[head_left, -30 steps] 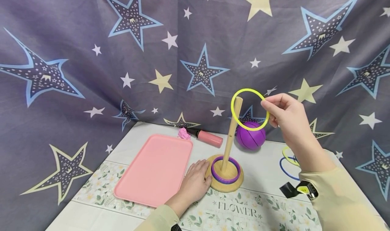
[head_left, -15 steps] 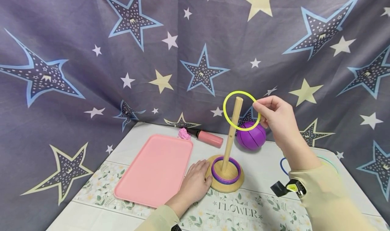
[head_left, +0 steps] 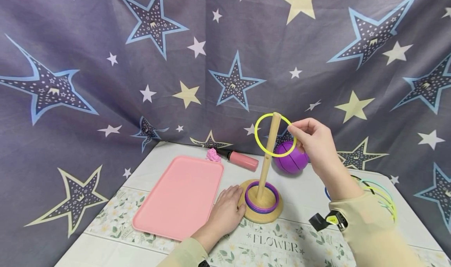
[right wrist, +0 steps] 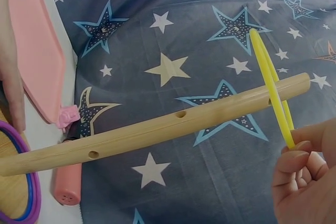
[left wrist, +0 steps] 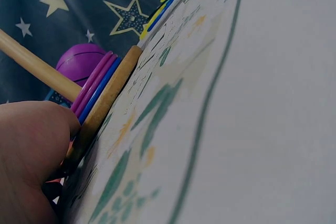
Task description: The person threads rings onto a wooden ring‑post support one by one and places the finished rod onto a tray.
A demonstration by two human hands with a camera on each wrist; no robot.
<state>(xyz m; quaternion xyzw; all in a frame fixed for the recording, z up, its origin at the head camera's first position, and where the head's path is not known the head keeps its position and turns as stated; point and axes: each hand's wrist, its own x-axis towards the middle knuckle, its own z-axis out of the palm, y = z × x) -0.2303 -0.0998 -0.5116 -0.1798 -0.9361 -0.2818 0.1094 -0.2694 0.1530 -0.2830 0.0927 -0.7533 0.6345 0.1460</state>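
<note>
Head view: your right hand pinches the yellow ring high around the peg; left hand, fingers together, against the base; purple and blue rings seated, loose rings remaining near the table right edge

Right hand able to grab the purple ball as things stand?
Probably not: the right hand is busy pinching the yellow ring, which circles the wooden post. Otherwise the purple ball looks within reach.

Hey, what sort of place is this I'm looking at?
Probably a small play or filming corner indoors, though the wider room isn't shown: a star-printed fabric backdrop hangs behind a table with a floral cover, bearing a wooden ring stand and a purple ball.
</note>
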